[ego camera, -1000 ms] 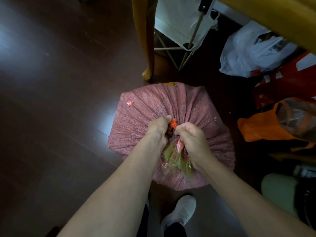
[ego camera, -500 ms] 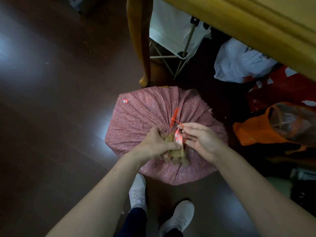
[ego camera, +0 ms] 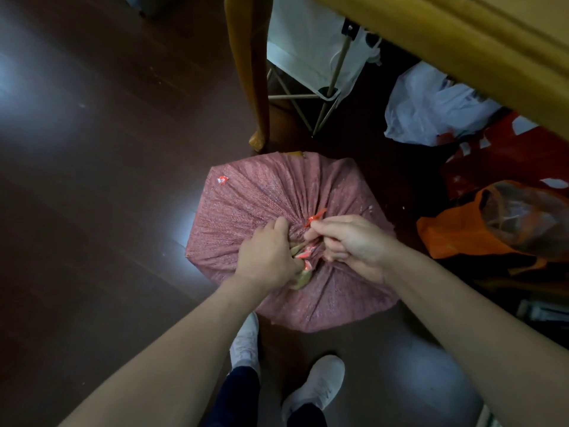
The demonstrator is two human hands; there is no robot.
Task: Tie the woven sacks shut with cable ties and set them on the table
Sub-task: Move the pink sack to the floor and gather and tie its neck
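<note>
Cable tie [ego camera: 315, 216]: buried between the fingers, bar a red tail poking out past the right hand [ego camera: 354, 245]; lock and loop out of sight.
Woven sack [ego camera: 261, 204]: gathered neck mostly swallowed by the left hand [ego camera: 264, 257]; contents unseen.
Red tag [ego camera: 222, 180]: too small to read.
Table [ego camera: 462, 41]: cropped by the top and right edges.
Table leg [ego camera: 249, 72]: chopped off at the top.
White plastic bag [ego camera: 431, 112]: upper part tucked behind the table edge.
Orange bag [ego camera: 455, 238]: sliced by the right edge; too murky inside to tell.
Left shoe [ego camera: 246, 343]: half hidden behind the left forearm.
Bottom-right corner: dark, impossible to make out.
</note>
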